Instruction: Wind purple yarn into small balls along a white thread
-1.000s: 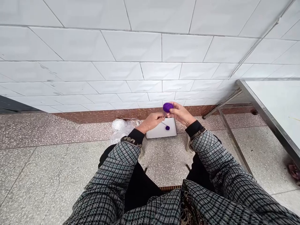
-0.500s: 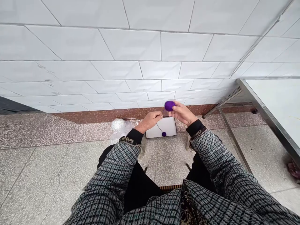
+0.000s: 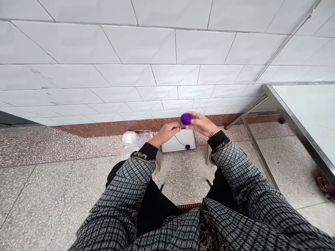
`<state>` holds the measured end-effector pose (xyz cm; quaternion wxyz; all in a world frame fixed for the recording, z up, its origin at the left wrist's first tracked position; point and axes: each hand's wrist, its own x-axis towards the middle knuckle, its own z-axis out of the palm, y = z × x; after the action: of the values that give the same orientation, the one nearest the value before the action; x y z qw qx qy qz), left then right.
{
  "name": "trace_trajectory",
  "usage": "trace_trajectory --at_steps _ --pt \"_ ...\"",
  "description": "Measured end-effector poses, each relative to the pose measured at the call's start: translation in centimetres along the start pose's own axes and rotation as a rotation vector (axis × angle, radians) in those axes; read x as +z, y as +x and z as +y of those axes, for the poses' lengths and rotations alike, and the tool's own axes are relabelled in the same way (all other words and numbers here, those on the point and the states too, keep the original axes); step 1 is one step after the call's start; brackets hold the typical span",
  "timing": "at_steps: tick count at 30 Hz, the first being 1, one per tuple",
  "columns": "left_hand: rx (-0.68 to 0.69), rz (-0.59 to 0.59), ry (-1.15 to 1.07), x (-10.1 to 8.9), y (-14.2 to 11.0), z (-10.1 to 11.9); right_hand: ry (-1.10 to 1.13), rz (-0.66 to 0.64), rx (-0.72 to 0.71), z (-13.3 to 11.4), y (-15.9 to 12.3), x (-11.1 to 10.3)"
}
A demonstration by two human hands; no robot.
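Note:
My right hand (image 3: 202, 124) holds a purple ball of yarn (image 3: 186, 118) in its fingertips, out in front of my knees. My left hand (image 3: 166, 133) is closed in a pinch on the purple yarn strand (image 3: 180, 140) just left of the ball. The strand runs down to a much smaller purple ball (image 3: 187, 147) that lies on a white box (image 3: 171, 144) on the floor. Both arms wear checked grey sleeves with black cuffs.
A white ball of thread (image 3: 129, 137) sits in clear plastic on the floor left of the box, by the white tiled wall. A metal-framed table (image 3: 300, 127) stands at the right, its legs (image 3: 258, 153) reaching the floor. A dark purplish object (image 3: 326, 184) lies under it.
The small ball on the box has shifted about as the strand is drawn. My hands stay close together at the big ball, and the view has tilted slightly.

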<state>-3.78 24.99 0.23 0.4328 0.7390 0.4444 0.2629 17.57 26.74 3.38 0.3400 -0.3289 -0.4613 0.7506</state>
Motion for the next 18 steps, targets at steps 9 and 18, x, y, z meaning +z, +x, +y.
trace_trajectory --at_steps 9,18 --pt "0.057 -0.161 -0.017 0.0 -0.4 0.5 -0.739 0.052 0.087 1.2 0.4 -0.8" --pt "-0.015 -0.135 -0.012 0.5 -0.2 0.1 -0.042 0.154 -0.081 0.6 0.9 -0.2"
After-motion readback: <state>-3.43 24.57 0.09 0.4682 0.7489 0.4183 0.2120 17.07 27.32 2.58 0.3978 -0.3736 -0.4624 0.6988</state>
